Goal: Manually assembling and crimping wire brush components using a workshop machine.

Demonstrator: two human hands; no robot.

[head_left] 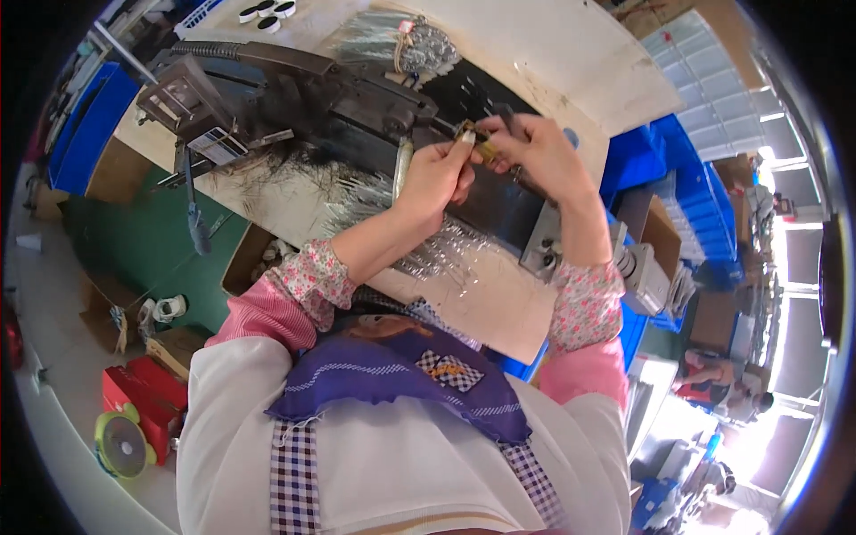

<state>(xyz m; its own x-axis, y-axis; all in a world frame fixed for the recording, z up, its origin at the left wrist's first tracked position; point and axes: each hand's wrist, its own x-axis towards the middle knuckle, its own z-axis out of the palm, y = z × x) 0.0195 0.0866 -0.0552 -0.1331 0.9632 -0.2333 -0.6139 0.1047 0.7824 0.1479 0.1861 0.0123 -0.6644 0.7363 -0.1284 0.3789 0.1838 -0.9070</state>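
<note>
My left hand is closed in a pinch, thumb against the fingers, over the dark bench machine. What it pinches is too small to make out. Touching its fingertips is a small brass-coloured part, which my right hand grips with curled fingers. A dark lever-like piece rises by the right fingers. Beneath my left wrist, many thin silvery metal pins lie loose on the bench. A light-coloured rod-like piece stands beside the left hand.
Another heap of silvery pins lies behind the machine, near several round black-and-white pieces. Blue bins stand to the right. A metal frame rises at the left. On the floor are a green fan and a red box.
</note>
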